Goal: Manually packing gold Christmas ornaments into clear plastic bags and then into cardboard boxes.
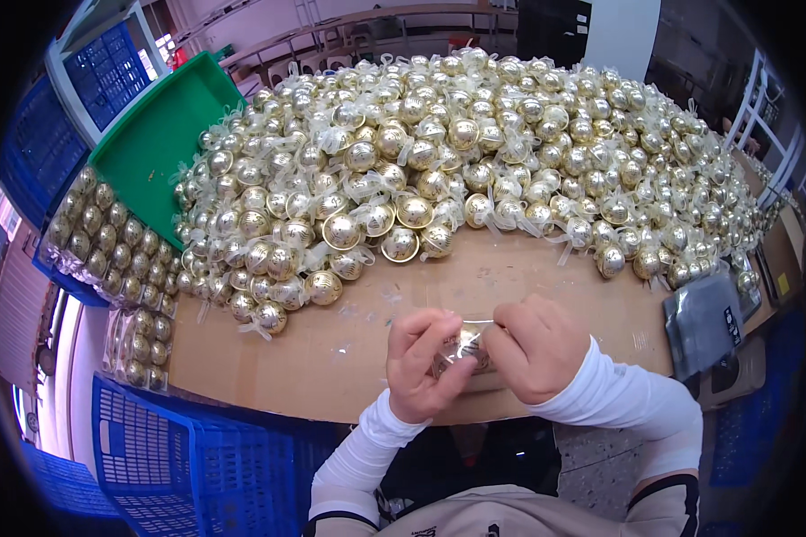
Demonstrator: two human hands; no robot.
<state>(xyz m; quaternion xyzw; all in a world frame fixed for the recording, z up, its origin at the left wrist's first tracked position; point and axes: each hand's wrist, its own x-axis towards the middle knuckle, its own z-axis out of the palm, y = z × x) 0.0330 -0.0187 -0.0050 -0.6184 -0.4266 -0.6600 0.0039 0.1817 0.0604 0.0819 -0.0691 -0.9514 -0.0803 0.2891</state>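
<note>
Close to the table's near edge, my left hand (425, 365) and my right hand (537, 349) hold a small clear plastic bag (464, 342) between them. Something shiny and gold shows through it, apparently a ball ornament, mostly covered by my fingers. Left thumb and fingers are closed around the bag's left side. On the other side, the right fingers pinch its upper right edge. Beyond my hands rises a big heap of gold ball ornaments (415, 212) with pale sheer ribbons.
Brown cardboard (278, 367) covers the table. A green tray (152, 143) leans at the far left, near packed rows of gold balls (121, 237). Blue crates (152, 447) stand at lower left. Flat plastic bags (700, 327) lie at the right edge.
</note>
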